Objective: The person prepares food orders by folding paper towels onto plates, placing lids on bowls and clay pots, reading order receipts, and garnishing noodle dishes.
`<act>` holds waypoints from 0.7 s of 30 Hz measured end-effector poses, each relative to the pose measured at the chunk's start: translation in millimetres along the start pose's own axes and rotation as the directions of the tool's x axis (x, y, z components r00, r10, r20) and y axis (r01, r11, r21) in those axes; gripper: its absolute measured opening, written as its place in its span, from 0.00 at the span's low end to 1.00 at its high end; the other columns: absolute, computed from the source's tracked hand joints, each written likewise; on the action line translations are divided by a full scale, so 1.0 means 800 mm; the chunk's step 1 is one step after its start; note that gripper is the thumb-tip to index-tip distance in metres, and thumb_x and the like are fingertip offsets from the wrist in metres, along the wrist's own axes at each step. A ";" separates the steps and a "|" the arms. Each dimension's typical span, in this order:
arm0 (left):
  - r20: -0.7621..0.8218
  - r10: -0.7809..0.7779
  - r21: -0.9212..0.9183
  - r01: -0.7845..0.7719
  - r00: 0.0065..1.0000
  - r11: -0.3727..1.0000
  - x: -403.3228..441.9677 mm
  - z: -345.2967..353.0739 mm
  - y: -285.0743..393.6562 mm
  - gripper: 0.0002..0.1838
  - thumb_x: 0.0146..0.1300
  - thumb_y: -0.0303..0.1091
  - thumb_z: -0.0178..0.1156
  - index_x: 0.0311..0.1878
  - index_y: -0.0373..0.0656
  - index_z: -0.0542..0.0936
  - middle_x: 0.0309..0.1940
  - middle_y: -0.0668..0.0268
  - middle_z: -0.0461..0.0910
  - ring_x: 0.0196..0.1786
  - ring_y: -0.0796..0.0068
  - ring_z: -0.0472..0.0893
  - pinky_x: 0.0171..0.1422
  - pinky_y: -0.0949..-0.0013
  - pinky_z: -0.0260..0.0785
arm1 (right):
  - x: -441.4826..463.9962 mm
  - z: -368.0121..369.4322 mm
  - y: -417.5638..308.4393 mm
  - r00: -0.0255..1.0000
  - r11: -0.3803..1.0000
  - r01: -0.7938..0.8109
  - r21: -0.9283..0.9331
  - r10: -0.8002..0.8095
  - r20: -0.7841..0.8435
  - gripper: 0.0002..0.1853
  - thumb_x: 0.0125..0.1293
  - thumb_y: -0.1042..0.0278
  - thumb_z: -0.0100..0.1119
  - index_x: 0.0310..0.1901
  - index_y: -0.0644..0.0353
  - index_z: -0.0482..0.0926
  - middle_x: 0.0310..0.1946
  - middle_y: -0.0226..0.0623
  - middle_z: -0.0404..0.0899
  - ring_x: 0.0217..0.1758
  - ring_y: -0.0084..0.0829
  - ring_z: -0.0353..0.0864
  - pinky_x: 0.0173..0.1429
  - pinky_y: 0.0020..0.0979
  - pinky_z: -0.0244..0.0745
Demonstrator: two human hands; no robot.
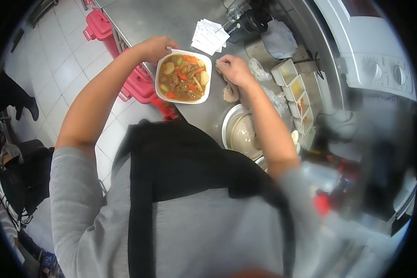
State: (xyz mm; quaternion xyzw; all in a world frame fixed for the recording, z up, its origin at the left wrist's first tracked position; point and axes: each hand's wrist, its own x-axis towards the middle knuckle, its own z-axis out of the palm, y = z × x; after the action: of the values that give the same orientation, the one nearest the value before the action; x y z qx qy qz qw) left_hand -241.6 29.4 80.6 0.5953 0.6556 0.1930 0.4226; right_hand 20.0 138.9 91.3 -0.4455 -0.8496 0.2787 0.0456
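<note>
My left hand (158, 48) is closed on the upper left corner of a white square bowl (209, 76). The bowl holds a brown stew (183, 79) with orange carrot pieces, pale round chunks and bits of green. To the right of it, my right hand (235, 70) has its fingers closed on a beige, crumpled cloth (230, 93), which hangs down onto the steel counter (194, 118). Several white paper slips (209, 37) lie fanned out just beyond the bowl.
A pot with a glass lid (243, 134) stands below my right forearm. Small white tubs of food (294, 88) line the right side, near a plastic bag (259, 70) and a black cup-like container (252, 23). Pink bins (139, 85) stand left of the counter edge.
</note>
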 end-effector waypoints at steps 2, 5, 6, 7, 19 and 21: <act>-0.020 0.011 -0.015 -0.012 1.000 1.000 0.001 0.001 -0.002 0.16 0.63 0.25 0.46 0.52 0.45 0.78 0.37 0.56 0.81 0.37 0.66 0.81 0.41 0.65 0.76 | 0.001 0.002 -0.010 0.974 0.981 0.192 0.039 -0.186 -0.126 0.10 0.54 0.71 0.59 0.39 0.58 0.82 0.35 0.44 0.80 0.38 0.42 0.80 0.45 0.35 0.75; -0.048 0.041 -0.015 -0.042 0.998 0.999 0.005 0.006 -0.013 0.17 0.61 0.25 0.47 0.51 0.44 0.78 0.38 0.55 0.81 0.39 0.63 0.80 0.44 0.63 0.74 | -0.006 0.003 -0.028 0.896 0.909 0.415 -0.029 -0.414 -0.161 0.10 0.55 0.74 0.59 0.39 0.57 0.82 0.35 0.41 0.80 0.38 0.41 0.80 0.45 0.35 0.75; -0.042 0.043 -0.001 -0.044 0.998 0.999 0.009 0.006 -0.015 0.17 0.61 0.25 0.47 0.51 0.44 0.78 0.39 0.55 0.81 0.39 0.61 0.80 0.46 0.62 0.73 | -0.008 0.003 -0.030 0.867 0.879 0.472 -0.065 -0.477 -0.147 0.10 0.55 0.76 0.58 0.40 0.57 0.82 0.35 0.40 0.80 0.38 0.41 0.80 0.44 0.36 0.75; -0.035 0.046 0.014 -0.046 0.998 0.999 0.011 0.006 -0.016 0.17 0.60 0.25 0.47 0.50 0.43 0.78 0.39 0.54 0.80 0.40 0.60 0.80 0.47 0.62 0.72 | -0.007 0.004 -0.028 0.846 0.855 0.506 -0.111 -0.517 -0.127 0.11 0.54 0.77 0.59 0.40 0.56 0.82 0.36 0.39 0.80 0.39 0.40 0.80 0.45 0.35 0.75; -0.110 0.111 0.149 -0.094 0.988 0.984 0.014 0.014 -0.017 0.17 0.58 0.25 0.49 0.49 0.44 0.79 0.43 0.52 0.79 0.45 0.52 0.78 0.52 0.59 0.68 | -0.018 -0.005 -0.029 0.708 0.544 0.636 -0.547 -0.693 0.134 0.16 0.50 0.74 0.54 0.42 0.50 0.81 0.42 0.30 0.74 0.47 0.32 0.75 0.48 0.33 0.75; -0.124 0.128 0.148 -0.110 0.984 0.983 0.011 0.015 -0.017 0.16 0.58 0.25 0.49 0.49 0.44 0.79 0.42 0.52 0.80 0.45 0.52 0.78 0.52 0.59 0.69 | -0.020 -0.002 -0.031 0.710 0.531 0.633 -0.563 -0.689 0.148 0.15 0.51 0.73 0.53 0.41 0.51 0.81 0.41 0.31 0.74 0.47 0.33 0.75 0.48 0.34 0.75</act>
State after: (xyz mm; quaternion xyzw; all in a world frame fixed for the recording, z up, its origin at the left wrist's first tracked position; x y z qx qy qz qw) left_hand -239.9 31.5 60.2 0.6475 0.6574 0.2106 0.3229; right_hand 12.1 116.1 108.2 -0.0945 -0.9930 -0.0513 0.0496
